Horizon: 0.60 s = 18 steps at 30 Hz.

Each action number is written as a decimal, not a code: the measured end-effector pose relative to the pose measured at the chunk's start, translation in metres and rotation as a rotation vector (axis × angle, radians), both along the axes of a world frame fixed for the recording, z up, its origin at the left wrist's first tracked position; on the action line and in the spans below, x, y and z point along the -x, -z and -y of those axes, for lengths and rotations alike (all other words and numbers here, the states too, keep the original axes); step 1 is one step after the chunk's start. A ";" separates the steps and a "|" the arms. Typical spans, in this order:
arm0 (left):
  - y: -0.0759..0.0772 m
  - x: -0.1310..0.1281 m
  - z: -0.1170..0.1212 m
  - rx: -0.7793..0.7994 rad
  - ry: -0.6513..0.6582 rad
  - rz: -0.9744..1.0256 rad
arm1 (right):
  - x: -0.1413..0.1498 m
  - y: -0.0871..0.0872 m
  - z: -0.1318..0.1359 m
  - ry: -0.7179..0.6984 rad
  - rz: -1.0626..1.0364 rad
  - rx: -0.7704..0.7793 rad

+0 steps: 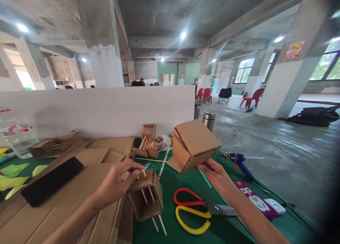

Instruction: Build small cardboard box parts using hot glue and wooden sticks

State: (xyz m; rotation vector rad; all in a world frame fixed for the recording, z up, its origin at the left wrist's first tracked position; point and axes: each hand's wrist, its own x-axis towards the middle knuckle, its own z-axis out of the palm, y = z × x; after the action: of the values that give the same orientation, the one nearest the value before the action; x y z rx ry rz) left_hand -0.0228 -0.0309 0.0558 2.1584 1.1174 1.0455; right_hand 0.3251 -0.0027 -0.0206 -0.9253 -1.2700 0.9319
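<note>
My left hand is closed at the top of a small open cardboard box, its fingers pinching the ends of thin wooden sticks. These two sticks run down through the box and stick out below it. In my right hand is a larger closed cardboard box, gripped at its lower right corner and tilted. A cardboard flap juts out at this box's lower left. Scissors with one red and one yellow handle loop lie between my forearms, the blades partly behind my right arm.
A blue glue gun with a cable lies on the right of the green table. Cardboard sheets carry a black phone on the left. A water bottle, cardboard pieces and a steel flask stand near the white partition.
</note>
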 end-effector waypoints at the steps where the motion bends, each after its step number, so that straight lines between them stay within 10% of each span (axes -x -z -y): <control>1: 0.003 0.003 -0.004 0.037 -0.009 0.013 | 0.000 0.002 -0.001 -0.021 -0.014 0.006; 18: 0.037 0.026 -0.037 0.429 -0.121 0.453 | 0.011 0.018 -0.002 -0.152 -0.152 0.095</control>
State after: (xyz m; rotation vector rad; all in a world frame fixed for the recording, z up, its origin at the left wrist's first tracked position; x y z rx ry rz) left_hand -0.0483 0.0065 0.0183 1.4463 1.1338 1.1485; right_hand 0.3146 -0.0008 -0.0388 -0.8233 -1.1861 1.1687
